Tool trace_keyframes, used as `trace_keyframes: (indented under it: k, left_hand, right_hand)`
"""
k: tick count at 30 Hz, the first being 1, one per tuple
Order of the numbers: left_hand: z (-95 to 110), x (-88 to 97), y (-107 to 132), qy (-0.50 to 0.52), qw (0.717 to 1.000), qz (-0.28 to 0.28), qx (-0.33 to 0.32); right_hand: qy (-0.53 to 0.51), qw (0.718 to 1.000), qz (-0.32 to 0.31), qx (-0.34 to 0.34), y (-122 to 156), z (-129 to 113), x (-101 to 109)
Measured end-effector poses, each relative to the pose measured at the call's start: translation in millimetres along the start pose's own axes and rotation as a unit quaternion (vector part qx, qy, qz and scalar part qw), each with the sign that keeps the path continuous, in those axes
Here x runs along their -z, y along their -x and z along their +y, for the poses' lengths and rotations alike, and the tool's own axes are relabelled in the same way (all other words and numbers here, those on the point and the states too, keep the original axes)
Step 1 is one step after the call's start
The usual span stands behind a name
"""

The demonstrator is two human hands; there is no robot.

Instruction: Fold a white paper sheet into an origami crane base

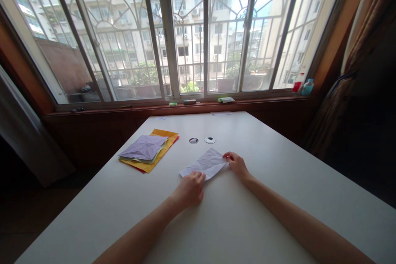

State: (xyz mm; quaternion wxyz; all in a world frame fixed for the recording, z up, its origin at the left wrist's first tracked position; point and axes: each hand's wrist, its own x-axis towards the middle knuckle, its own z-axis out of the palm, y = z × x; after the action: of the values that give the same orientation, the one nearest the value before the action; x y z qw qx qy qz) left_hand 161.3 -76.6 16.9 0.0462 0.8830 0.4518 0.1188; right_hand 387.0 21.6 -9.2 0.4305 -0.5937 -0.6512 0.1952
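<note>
While a stack of coloured paper (145, 147) lies toward the left of the white surface (262, 214), the left hand (190, 189) rests its bent fingers, close together, on the near edge of a creased white sheet (208, 163), though whether they grip it cannot be told; the sheet lies near two small circles (193, 141), and the right hand (236, 165) pinches its right corner.

Likely a home, tied-back curtain (355, 60), barred window (206, 33), apartment blocks (187, 41) outside
</note>
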Motion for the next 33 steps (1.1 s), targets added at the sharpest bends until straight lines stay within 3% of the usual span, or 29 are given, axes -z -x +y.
trace_keyframes:
  k: [10, 20, 33]
  left_hand:
    - [-18, -4.9, -6, 0.011, 0.996, 0.060, 0.058]
    - [-43, 3.8, -5, 0.044, 0.980, 0.180, 0.074]
    - [-49, 2.3, -4, 0.093, 0.968, 0.218, 0.077]
  right_hand:
    - [-0.114, 0.993, -0.020, -0.026, -4, 5, -1]
    - [-0.241, 0.961, -0.117, -0.065, -4, -1, 8]
    - [-0.255, 0.962, -0.094, 0.010, 0, -4, 14]
